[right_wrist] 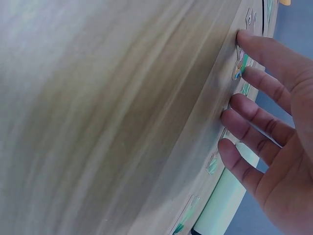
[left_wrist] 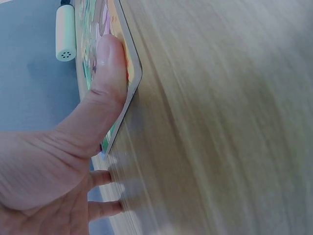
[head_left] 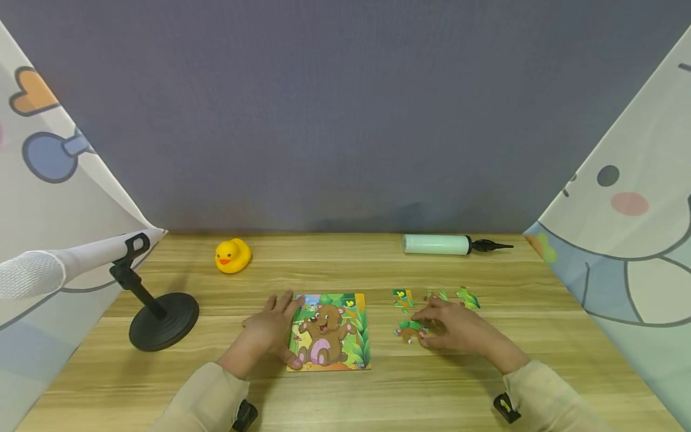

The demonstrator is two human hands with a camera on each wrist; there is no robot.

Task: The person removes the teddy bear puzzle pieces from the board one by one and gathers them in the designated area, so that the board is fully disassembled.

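Note:
A bear jigsaw puzzle (head_left: 329, 336) lies on the wooden table in the head view. My left hand (head_left: 267, 327) rests at its left side, fingers spread on the tabletop. In the left wrist view the thumb (left_wrist: 110, 63) presses on the puzzle near its corner. Further right, my right hand (head_left: 459, 327) pinches a loose puzzle piece (head_left: 410, 333) showing a brown bear's face, flat on the table. Thumb and index fingertips sit at opposite edges of that piece, while the other fingers spread loosely. Another puzzle piece (head_left: 402, 298) lies just behind, beside the fingertips.
More loose pieces (head_left: 468, 298) lie behind the right hand, partly covered by it. At the back stand a yellow rubber duck (head_left: 233, 256) and a lying pale green hand pump (head_left: 437, 244). To the left a white microphone (head_left: 81, 258) is held on a black stand (head_left: 164, 321).

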